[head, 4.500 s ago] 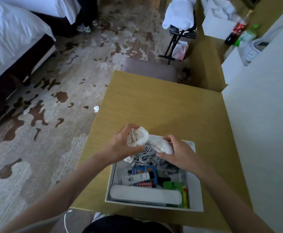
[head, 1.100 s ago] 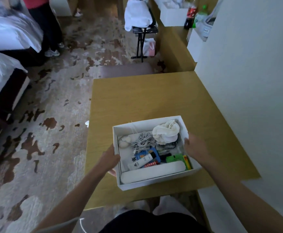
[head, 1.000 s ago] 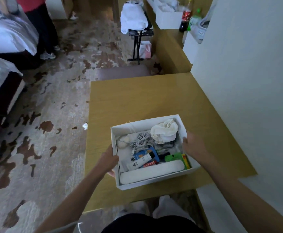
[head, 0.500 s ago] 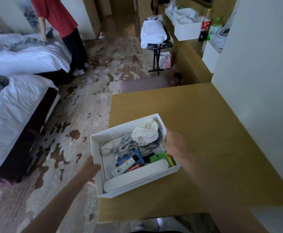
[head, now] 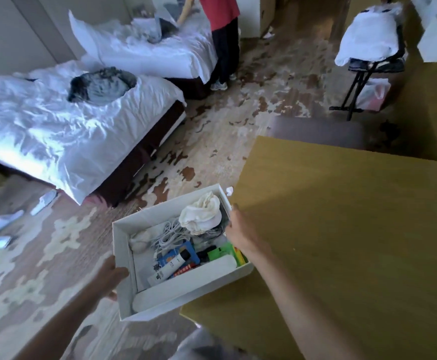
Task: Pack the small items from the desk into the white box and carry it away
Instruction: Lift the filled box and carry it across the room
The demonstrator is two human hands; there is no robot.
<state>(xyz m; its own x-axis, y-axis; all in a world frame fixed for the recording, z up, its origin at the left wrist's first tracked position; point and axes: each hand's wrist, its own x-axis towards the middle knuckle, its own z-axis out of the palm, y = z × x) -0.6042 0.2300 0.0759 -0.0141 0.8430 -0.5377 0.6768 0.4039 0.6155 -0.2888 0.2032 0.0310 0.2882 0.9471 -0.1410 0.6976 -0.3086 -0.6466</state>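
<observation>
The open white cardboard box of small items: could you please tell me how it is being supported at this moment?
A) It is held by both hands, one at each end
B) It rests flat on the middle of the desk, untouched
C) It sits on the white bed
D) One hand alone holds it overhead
A: the open white cardboard box is held between the left hand and the right hand, mostly out past the edge of the yellow wooden desk.

Open white box (head: 126, 268), tilted, packed with small items (head: 178, 245), mostly beyond the desk (head: 342, 229) edge
</observation>
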